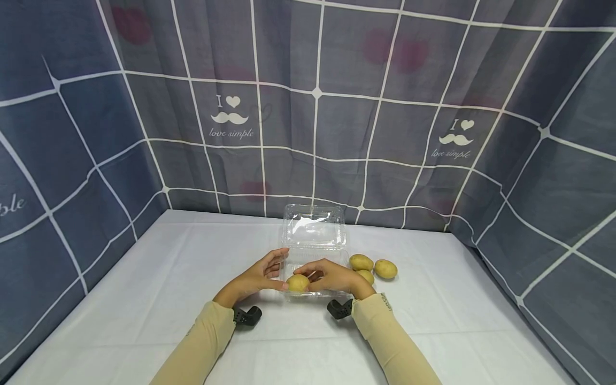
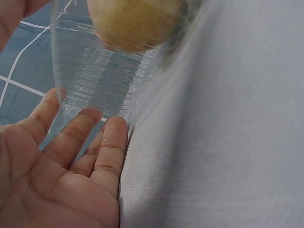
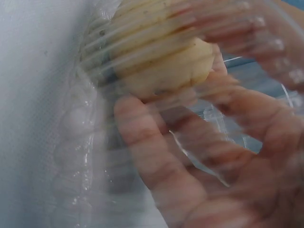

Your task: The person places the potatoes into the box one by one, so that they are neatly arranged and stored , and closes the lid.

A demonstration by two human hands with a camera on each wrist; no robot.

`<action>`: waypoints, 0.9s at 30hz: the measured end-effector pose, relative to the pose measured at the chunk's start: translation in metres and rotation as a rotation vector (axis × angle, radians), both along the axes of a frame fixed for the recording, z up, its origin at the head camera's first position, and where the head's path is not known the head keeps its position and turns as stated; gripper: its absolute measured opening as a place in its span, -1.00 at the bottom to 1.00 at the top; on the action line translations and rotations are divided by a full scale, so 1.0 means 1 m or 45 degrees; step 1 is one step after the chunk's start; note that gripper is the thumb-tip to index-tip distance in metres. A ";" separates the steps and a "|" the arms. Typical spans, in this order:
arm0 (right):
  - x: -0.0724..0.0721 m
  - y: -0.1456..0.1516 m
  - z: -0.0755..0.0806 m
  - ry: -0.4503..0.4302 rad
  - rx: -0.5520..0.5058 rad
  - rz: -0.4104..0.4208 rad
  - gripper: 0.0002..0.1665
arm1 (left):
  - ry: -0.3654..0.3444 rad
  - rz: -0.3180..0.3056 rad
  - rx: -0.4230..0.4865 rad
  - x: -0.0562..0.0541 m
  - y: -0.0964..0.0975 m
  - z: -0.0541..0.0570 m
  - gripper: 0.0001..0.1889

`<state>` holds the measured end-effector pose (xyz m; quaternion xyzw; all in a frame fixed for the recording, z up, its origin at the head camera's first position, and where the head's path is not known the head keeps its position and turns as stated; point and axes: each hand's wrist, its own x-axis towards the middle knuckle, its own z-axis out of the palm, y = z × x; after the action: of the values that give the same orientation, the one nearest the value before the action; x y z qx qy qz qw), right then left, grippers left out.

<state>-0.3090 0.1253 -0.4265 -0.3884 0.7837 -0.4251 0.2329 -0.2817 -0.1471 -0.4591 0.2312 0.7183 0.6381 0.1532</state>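
A grey curtain (image 1: 337,123) with a white grid pattern hangs behind and to both sides of the clear plastic clamshell box (image 1: 315,248), which sits on a white tablecloth (image 1: 144,289) with a fine woven texture. The box is thin, glossy and ribbed along its walls; its lid stands open on the far side, tilted up toward the curtain. My left hand (image 1: 255,278) is at the box's left wall, fingers (image 2: 102,142) straight and relaxed, tips touching the ribbed plastic, gripping nothing. My right hand (image 1: 332,276) reaches into the box from its right side, fingers curled round a potato (image 1: 298,283), smooth, oval, pale yellow with small specks. That potato is at the box's near left corner, inside the tray. Just right of the box, three more potatoes (image 1: 371,267) lie on the cloth, huddled together, rounded and yellow-brown. Both of my sleeves are beige.
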 end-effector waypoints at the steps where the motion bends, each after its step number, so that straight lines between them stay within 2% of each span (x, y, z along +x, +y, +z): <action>1: -0.001 0.000 -0.001 -0.008 -0.006 -0.004 -0.42 | -0.001 0.000 0.002 0.000 0.000 0.000 0.10; 10: 0.000 0.001 -0.001 -0.084 -0.053 -0.067 -0.45 | -0.013 0.002 0.008 0.000 0.001 -0.001 0.11; 18: 0.003 0.002 0.007 -0.032 -0.069 -0.080 -0.45 | -0.023 0.023 0.008 0.001 0.001 0.001 0.09; 27: 0.007 0.011 0.012 0.033 -0.155 -0.080 -0.44 | -0.014 0.040 -0.010 0.000 0.001 0.000 0.09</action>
<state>-0.3022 0.1359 -0.4141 -0.3825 0.7711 -0.4741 0.1852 -0.2818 -0.1460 -0.4589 0.2158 0.7235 0.6389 0.1478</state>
